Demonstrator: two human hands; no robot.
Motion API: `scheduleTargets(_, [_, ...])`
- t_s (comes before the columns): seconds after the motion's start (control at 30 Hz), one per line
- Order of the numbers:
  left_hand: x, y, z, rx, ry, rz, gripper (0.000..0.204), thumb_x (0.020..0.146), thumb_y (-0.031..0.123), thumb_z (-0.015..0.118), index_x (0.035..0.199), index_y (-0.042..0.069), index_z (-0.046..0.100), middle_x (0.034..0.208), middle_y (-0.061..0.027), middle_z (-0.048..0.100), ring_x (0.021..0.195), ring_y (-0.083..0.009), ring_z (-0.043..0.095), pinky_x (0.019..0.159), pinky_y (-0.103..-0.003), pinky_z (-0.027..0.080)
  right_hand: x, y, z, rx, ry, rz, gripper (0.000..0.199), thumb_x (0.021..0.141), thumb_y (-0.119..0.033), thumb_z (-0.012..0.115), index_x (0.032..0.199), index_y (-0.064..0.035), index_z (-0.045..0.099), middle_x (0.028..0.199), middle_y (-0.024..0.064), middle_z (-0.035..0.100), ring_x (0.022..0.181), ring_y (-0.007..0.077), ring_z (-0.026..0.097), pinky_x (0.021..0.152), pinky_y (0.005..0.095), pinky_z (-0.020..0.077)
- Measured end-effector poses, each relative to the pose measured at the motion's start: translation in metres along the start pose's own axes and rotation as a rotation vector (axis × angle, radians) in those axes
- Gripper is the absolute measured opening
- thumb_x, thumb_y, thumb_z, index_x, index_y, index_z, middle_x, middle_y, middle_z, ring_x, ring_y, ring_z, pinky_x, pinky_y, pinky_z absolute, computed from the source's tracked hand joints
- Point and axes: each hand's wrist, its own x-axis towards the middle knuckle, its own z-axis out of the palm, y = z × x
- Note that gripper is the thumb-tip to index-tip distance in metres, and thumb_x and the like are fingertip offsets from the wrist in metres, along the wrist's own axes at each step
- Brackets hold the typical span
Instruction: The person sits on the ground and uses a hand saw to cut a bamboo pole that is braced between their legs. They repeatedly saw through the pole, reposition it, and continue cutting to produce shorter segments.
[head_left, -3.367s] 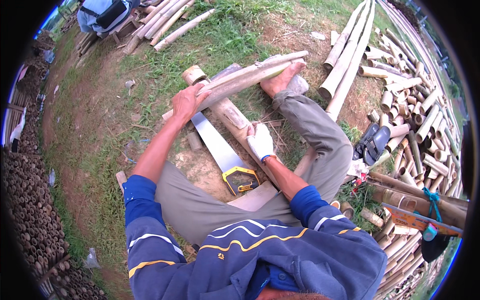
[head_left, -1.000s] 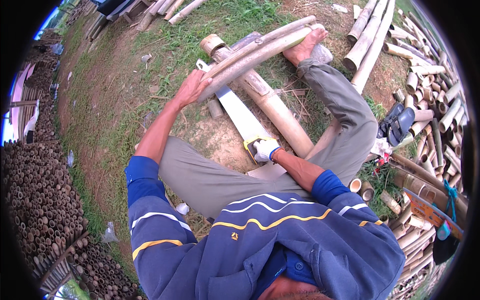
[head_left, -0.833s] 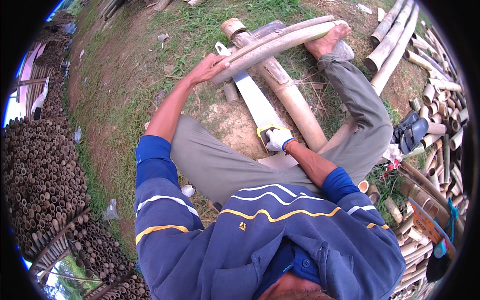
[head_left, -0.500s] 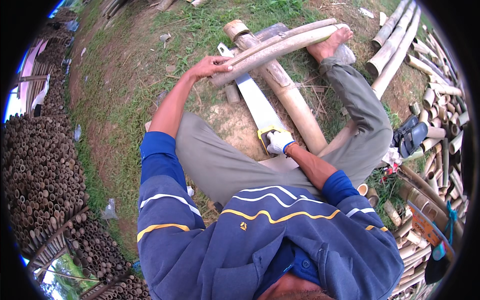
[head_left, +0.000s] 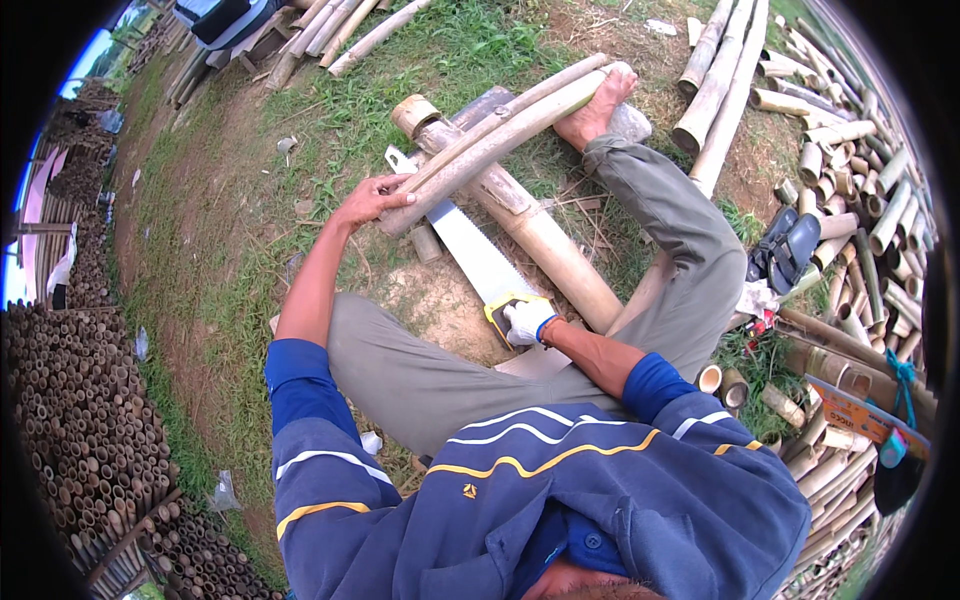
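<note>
Over grass (head_left: 465, 62), left hand (head_left: 374, 202) grips bamboo (head_left: 500, 149) — right hand (head_left: 528, 321) clasps the saw (head_left: 474, 256) slanting beneath it.

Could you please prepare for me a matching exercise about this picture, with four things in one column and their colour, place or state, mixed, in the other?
Things:
1. left hand
2. right hand
3. saw blade
4. sandals

Descriptions:
A. silvery, passing under the bamboo pieces
B. dark, beside the pile of cut bamboo at the picture's right
C. in a white glove, on the yellow-and-black saw handle
D. bare, holding the near end of the bamboo pieces

Right pairs: 1-D, 2-C, 3-A, 4-B
</note>
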Motion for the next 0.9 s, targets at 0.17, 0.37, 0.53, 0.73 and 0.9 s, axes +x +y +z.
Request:
scheduleTargets(0.17, [0.002, -0.016, 0.004, -0.18, 0.004, -0.006, 0.076, 0.091, 0.041, 0.085, 0.154, 0.008, 0.059, 0.15, -0.0118, 0.063, 0.138, -0.0245, 0.056, 0.121, -0.04, 0.038, 0.003, 0.002, 0.003, -0.008, 0.016, -0.011, 0.047, 0.091, -0.036, 0.059, 0.129, -0.0128, 0.073, 0.127, 0.0221, 0.074, 0.117, 0.0391, 0.071, 0.105, 0.0502, 0.0529])
scheduleTargets(0.37, [-0.002, -0.01, 0.01, -0.19, 0.004, 0.031, 0.072, 0.093, 0.04, 0.082, 0.153, 0.007, 0.06, 0.147, -0.0104, 0.065, 0.134, -0.0225, 0.059, 0.117, -0.038, 0.042, 0.001, 0.002, 0.0, -0.011, -0.005, -0.009, 0.048, 0.09, -0.036, 0.061, 0.13, -0.0123, 0.073, 0.128, 0.0221, 0.074, 0.118, 0.0395, 0.071, 0.104, 0.0498, 0.0537])
scheduleTargets(0.53, [-0.001, -0.011, 0.009, -0.165, 0.009, 0.046, 0.071, 0.094, 0.043, 0.082, 0.152, 0.007, 0.061, 0.145, -0.0102, 0.065, 0.132, -0.0226, 0.06, 0.116, -0.038, 0.043, 0.006, 0.004, 0.007, -0.001, 0.029, -0.025, 0.046, 0.086, -0.034, 0.064, 0.125, -0.0101, 0.073, 0.119, 0.0218, 0.075, 0.111, 0.0402, 0.072, 0.098, 0.0494, 0.0556])
scheduleTargets(0.73, [0.003, -0.007, 0.013, -0.014, 0.139, 0.08, 0.073, 0.092, 0.049, 0.081, 0.15, 0.008, 0.063, 0.139, -0.012, 0.064, 0.128, -0.0254, 0.061, 0.111, -0.04, 0.046, 0.006, 0.001, 0.005, -0.02, 0.018, -0.037, 0.049, 0.086, -0.034, 0.064, 0.127, -0.0089, 0.072, 0.117, 0.0225, 0.075, 0.109, 0.0404, 0.073, 0.097, 0.0491, 0.0562])
scheduleTargets(0.9, [0.035, 0.036, 0.052, 0.127, 0.24, 0.187, 0.067, 0.095, 0.049, 0.078, 0.149, 0.012, 0.064, 0.121, -0.0128, 0.059, 0.119, -0.0277, 0.06, 0.107, -0.043, 0.047, 0.011, 0.011, 0.018, 0.017, 0.002, 0.03, 0.05, 0.088, -0.04, 0.064, 0.13, -0.0156, 0.074, 0.125, 0.0192, 0.075, 0.116, 0.037, 0.072, 0.101, 0.0489, 0.0553])
